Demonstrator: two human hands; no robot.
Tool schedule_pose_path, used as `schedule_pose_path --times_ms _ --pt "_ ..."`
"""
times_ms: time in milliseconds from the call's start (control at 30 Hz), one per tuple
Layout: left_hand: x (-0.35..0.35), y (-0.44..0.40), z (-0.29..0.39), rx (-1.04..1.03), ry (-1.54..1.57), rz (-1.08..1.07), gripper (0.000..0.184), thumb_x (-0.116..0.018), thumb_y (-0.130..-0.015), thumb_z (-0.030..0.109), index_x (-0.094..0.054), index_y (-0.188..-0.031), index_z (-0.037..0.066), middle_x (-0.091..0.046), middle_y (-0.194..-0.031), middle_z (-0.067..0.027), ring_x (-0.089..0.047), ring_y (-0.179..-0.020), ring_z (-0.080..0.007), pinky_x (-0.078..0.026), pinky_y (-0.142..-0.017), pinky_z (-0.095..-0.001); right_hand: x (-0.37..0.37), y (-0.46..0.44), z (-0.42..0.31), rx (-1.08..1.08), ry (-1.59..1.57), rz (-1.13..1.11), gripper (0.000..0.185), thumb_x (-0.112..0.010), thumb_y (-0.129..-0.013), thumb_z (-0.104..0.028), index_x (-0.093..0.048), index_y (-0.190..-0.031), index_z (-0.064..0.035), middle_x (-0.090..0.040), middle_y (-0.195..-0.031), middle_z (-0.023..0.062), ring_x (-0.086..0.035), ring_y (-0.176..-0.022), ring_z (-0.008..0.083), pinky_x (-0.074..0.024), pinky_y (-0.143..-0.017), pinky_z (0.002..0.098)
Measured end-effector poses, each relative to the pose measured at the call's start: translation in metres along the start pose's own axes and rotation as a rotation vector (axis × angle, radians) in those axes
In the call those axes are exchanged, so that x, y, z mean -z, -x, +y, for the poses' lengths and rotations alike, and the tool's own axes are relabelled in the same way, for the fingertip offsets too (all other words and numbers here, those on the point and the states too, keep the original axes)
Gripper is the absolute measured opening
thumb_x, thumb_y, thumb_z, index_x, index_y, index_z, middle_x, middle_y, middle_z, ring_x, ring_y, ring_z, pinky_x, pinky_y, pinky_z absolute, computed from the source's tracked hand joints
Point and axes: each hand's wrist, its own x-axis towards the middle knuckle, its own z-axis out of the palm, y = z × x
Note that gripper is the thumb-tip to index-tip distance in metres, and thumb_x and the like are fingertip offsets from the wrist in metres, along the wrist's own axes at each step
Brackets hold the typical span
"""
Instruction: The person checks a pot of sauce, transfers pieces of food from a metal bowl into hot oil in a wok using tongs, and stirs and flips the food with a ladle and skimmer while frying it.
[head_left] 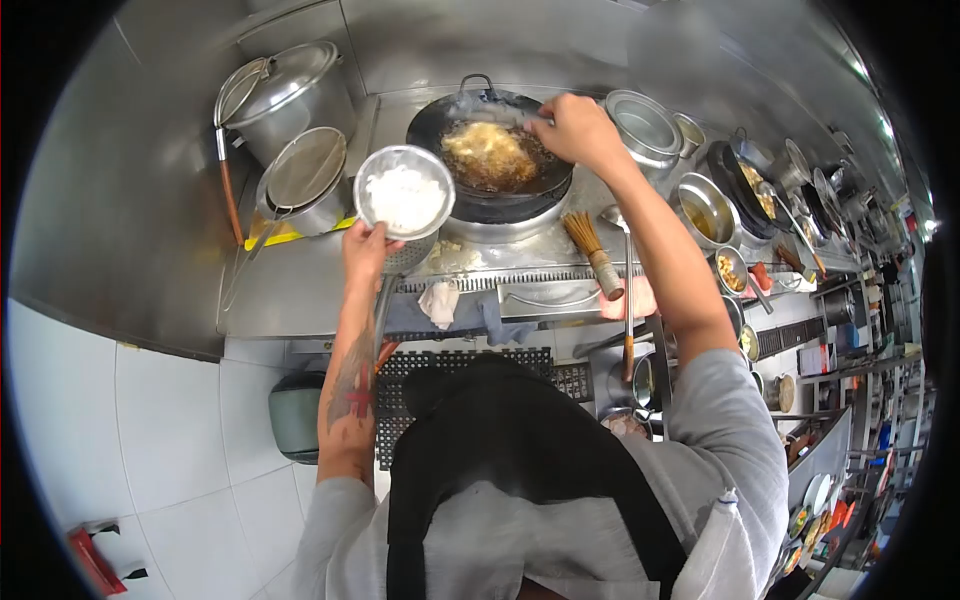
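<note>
My left hand point(366, 250) grips the rim of a metal bowl point(446, 212) holding a white, flour-like mass point(404, 196). Thumb on the near edge, it keeps the bowl just left of the wok point(422, 128). Golden food point(488, 148) bubbles in dark oil inside the wok, under some steam. Over the wok's right rim hangs my right hand point(575, 128), its fingers bent together and pointing at the food. Whatever those fingers hold, if anything, is too blurred to make out. A perforated ladle point(408, 258) lies partly hidden beneath the bowl.
A lidded pot point(290, 105) and a strainer point(307, 168) stand left. Right of the wok are stacked bowls point(643, 125), a bamboo brush point(592, 250), a long-handled ladle point(628, 290) and a pot of liquid point(708, 212). Another wok point(735, 190) sits farther right.
</note>
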Motion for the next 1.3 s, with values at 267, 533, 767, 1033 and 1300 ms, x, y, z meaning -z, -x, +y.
schedule_pose_path --times_ms 267,533,767,1033,1300 --pt "-0.102 -0.028 0.020 -0.093 -0.167 -0.219 0.016 -0.052 -0.092 0.006 -0.061 -0.102 -0.005 -0.067 -0.087 -0.0110 -0.066 -0.068 -0.0147 -0.058 -0.062 -0.0260 -0.003 0.044 -0.009 0.072 0.180 -0.162 0.025 -0.070 -0.080 -0.029 -0.073 -0.088 -0.0059 -0.068 -0.080 0.0213 -0.067 -0.081 0.0378 -0.0534 -0.078 0.0445" --pt "-0.102 -0.040 -0.013 0.094 0.062 -0.096 0.013 -0.054 -0.090 0.004 -0.056 -0.093 -0.008 -0.064 -0.086 -0.0185 -0.067 -0.064 -0.0214 -0.061 -0.059 -0.0271 0.075 -0.017 0.049 -0.011 0.099 0.074 0.027 -0.068 -0.083 -0.031 -0.074 -0.090 -0.0059 -0.069 -0.081 0.0186 -0.067 -0.081 0.0370 -0.0534 -0.077 0.0432" --pt "-0.069 -0.003 -0.020 0.179 0.075 0.040 0.015 -0.052 -0.092 0.003 -0.057 -0.102 -0.008 -0.065 -0.093 -0.0158 -0.068 -0.071 -0.0207 -0.061 -0.061 -0.0277 -0.042 -0.075 0.103 -0.137 0.353 -0.171 0.023 -0.060 -0.080 -0.019 -0.073 -0.094 -0.0050 -0.070 -0.099 0.0192 -0.069 -0.092 0.0342 -0.0553 -0.082 0.0425" --pt "-0.061 0.015 0.004 0.178 0.065 0.017 0.016 -0.052 -0.093 0.006 -0.057 -0.105 -0.003 -0.066 -0.096 -0.0126 -0.066 -0.078 -0.0172 -0.059 -0.068 -0.0274 -0.142 -0.099 0.157 -0.447 0.116 -0.366 0.037 -0.065 -0.079 -0.025 -0.068 -0.109 -0.0034 -0.061 -0.125 0.0189 -0.059 -0.117 0.0323 -0.0479 -0.097 0.0404" --pt "-0.079 -0.034 0.018 0.074 -0.066 -0.139 0.017 -0.055 -0.089 0.004 -0.061 -0.101 -0.006 -0.064 -0.082 -0.0087 -0.065 -0.066 -0.0150 -0.059 -0.059 -0.0257 0.012 -0.023 0.080 -0.186 0.012 -0.123 0.037 -0.072 -0.078 -0.036 -0.072 -0.097 -0.0038 -0.069 -0.099 0.0205 -0.067 -0.096 0.0342 -0.0524 -0.087 0.0411"
